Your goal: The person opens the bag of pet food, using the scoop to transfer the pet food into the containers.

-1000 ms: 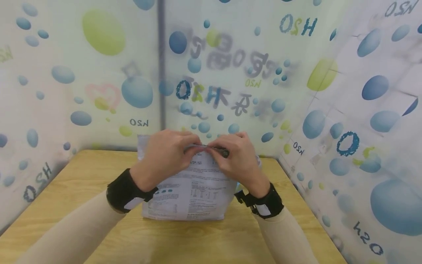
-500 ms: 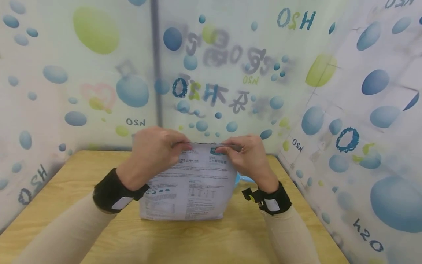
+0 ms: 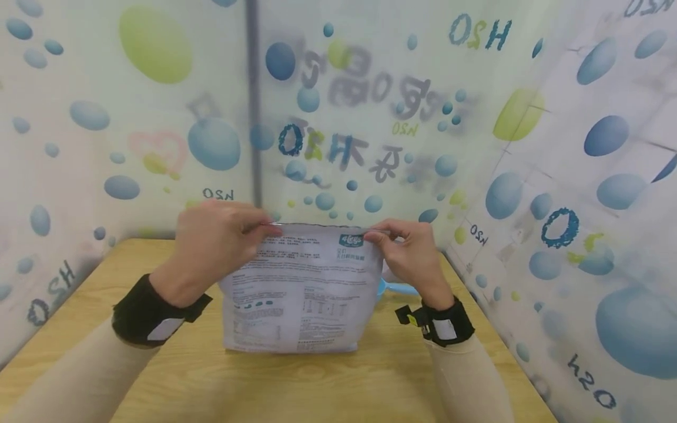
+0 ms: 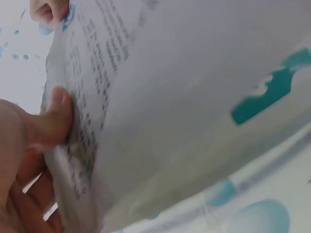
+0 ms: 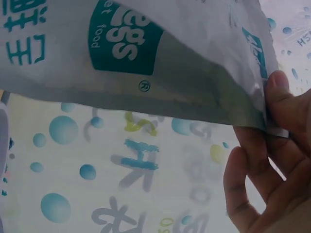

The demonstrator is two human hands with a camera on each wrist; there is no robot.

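A pale pet food bag with dense printing and a teal logo stands upright on the table, its printed side facing me. My left hand pinches the left end of its top edge; in the left wrist view the thumb presses on the printed face. At the other end, my right hand pinches the top edge between thumb and fingers, as the right wrist view confirms with the hand at the bag's corner. Between the hands the edge runs nearly straight and looks closed. The bag's contents are hidden.
A light blue handle pokes out behind the bag on the right. The wooden table is bounded by patterned curtain-like walls at the back and sides. A pale curved rim enters the right wrist view.
My hands have moved apart along the top edge, from nearly touching at the middle to its two ends. The edge is stretched straighter, and the teal logo and blue handle have come into sight.
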